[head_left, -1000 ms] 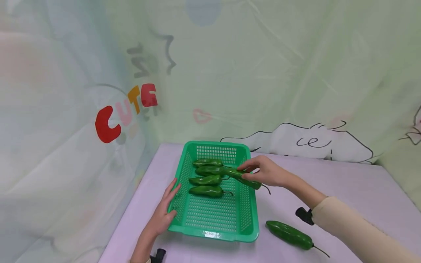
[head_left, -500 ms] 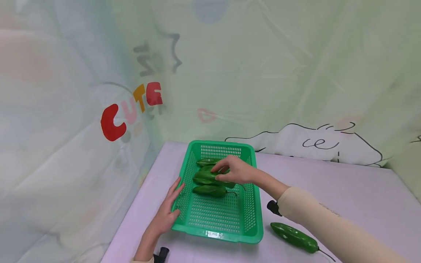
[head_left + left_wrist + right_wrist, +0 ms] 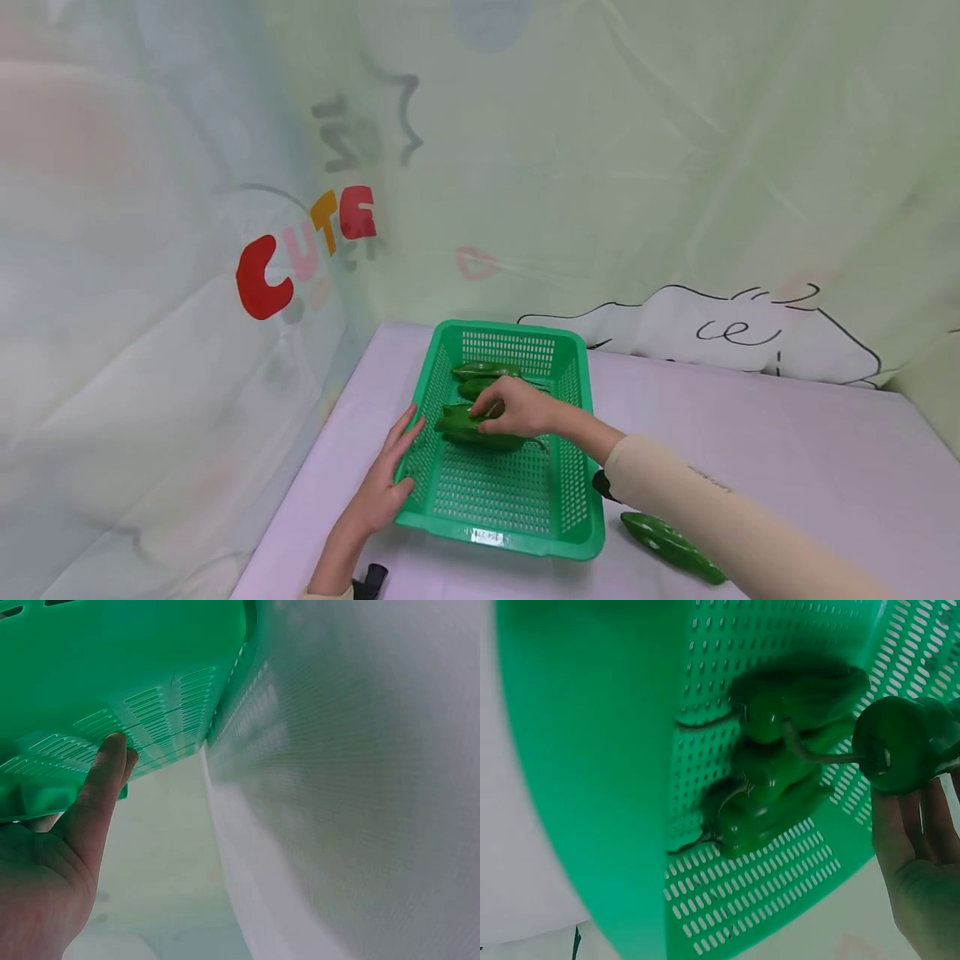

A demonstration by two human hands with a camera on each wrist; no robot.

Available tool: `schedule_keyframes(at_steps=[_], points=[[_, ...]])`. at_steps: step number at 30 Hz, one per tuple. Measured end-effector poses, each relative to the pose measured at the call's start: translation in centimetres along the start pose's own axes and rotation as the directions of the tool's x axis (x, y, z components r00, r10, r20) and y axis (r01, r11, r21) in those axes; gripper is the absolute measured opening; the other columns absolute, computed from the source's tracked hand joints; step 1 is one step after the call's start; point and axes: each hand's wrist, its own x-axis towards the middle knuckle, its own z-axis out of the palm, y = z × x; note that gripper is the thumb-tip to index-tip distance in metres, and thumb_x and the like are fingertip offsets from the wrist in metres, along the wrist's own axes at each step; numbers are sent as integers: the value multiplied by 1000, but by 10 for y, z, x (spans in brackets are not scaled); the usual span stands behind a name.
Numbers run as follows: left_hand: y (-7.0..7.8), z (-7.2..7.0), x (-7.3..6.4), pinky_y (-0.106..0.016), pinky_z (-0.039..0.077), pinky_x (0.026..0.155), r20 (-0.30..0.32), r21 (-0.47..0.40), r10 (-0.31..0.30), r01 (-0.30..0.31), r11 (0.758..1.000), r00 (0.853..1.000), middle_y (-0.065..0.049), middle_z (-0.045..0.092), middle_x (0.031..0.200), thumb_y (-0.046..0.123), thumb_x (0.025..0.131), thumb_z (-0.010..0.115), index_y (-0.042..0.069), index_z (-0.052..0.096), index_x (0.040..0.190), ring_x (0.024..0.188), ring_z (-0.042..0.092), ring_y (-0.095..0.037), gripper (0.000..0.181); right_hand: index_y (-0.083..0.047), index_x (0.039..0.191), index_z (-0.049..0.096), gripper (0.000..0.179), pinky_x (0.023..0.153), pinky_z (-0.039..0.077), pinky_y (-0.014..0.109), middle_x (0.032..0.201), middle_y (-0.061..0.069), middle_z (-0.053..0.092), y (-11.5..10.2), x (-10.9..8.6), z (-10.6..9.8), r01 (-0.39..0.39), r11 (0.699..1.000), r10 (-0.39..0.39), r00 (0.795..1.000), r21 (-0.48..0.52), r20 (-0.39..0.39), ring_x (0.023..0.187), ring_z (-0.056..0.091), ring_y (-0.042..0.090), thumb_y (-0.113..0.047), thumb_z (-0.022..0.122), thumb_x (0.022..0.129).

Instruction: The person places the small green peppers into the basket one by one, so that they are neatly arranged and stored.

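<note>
In the head view my left hand (image 3: pixel 378 492) grips the left wall of a green plastic basket (image 3: pixel 517 542). Part of that hand lies against the outer slotted wall in the left wrist view, and fingers reach over the rim. My right hand (image 3: pixel 517 407), inside the basket, pinches a long green chili pepper (image 3: pixel 456 417) between thumb and fingers. Its stem end (image 3: pixel 889 754) faces the right wrist camera. Just below it lies another pepper (image 3: pixel 498 442), partly covered. Two more peppers lie farther back, the rearmost pepper (image 3: pixel 480 369) near the far wall.
A loose green pepper (image 3: pixel 667 543) lies on the pale table (image 3: pixel 712 433) right of the basket, partly behind the right sleeve (image 3: pixel 690 492). Printed curtains (image 3: pixel 600 167) enclose the left side and back.
My right hand has carried the pepper from over the basket's right rim leftward and toward the near side, down onto the row. The left hand keeps its grip on the basket.
</note>
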Motion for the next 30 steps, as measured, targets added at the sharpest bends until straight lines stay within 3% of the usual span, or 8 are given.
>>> schedule_keyframes(at_steps=[9,20,30], points=[[-1,0,0,-69,19,108,13,-3,10,-10,1000,1000,-12,12,164,-20,70,45,-2,29,153,149,10,-38,86,7,108,72,22,80,55,26,107,16,72,1,9,11,-21,1000,21,999,-18,42,98,70,29,-1,68,87],[-2,0,0,-69,19,109,14,-8,-8,9,1000,1000,-10,12,165,-20,71,45,0,29,153,149,10,-37,86,6,105,74,22,80,54,27,104,14,73,1,23,20,-26,994,38,994,-110,106,97,69,24,-2,70,86],[-2,-1,0,-67,18,109,14,-5,-8,8,1000,1000,-9,12,165,-19,72,46,1,29,154,149,11,-35,86,6,111,71,26,87,54,36,109,15,71,2,26,24,-144,976,176,965,-164,196,104,66,29,-1,71,85]])
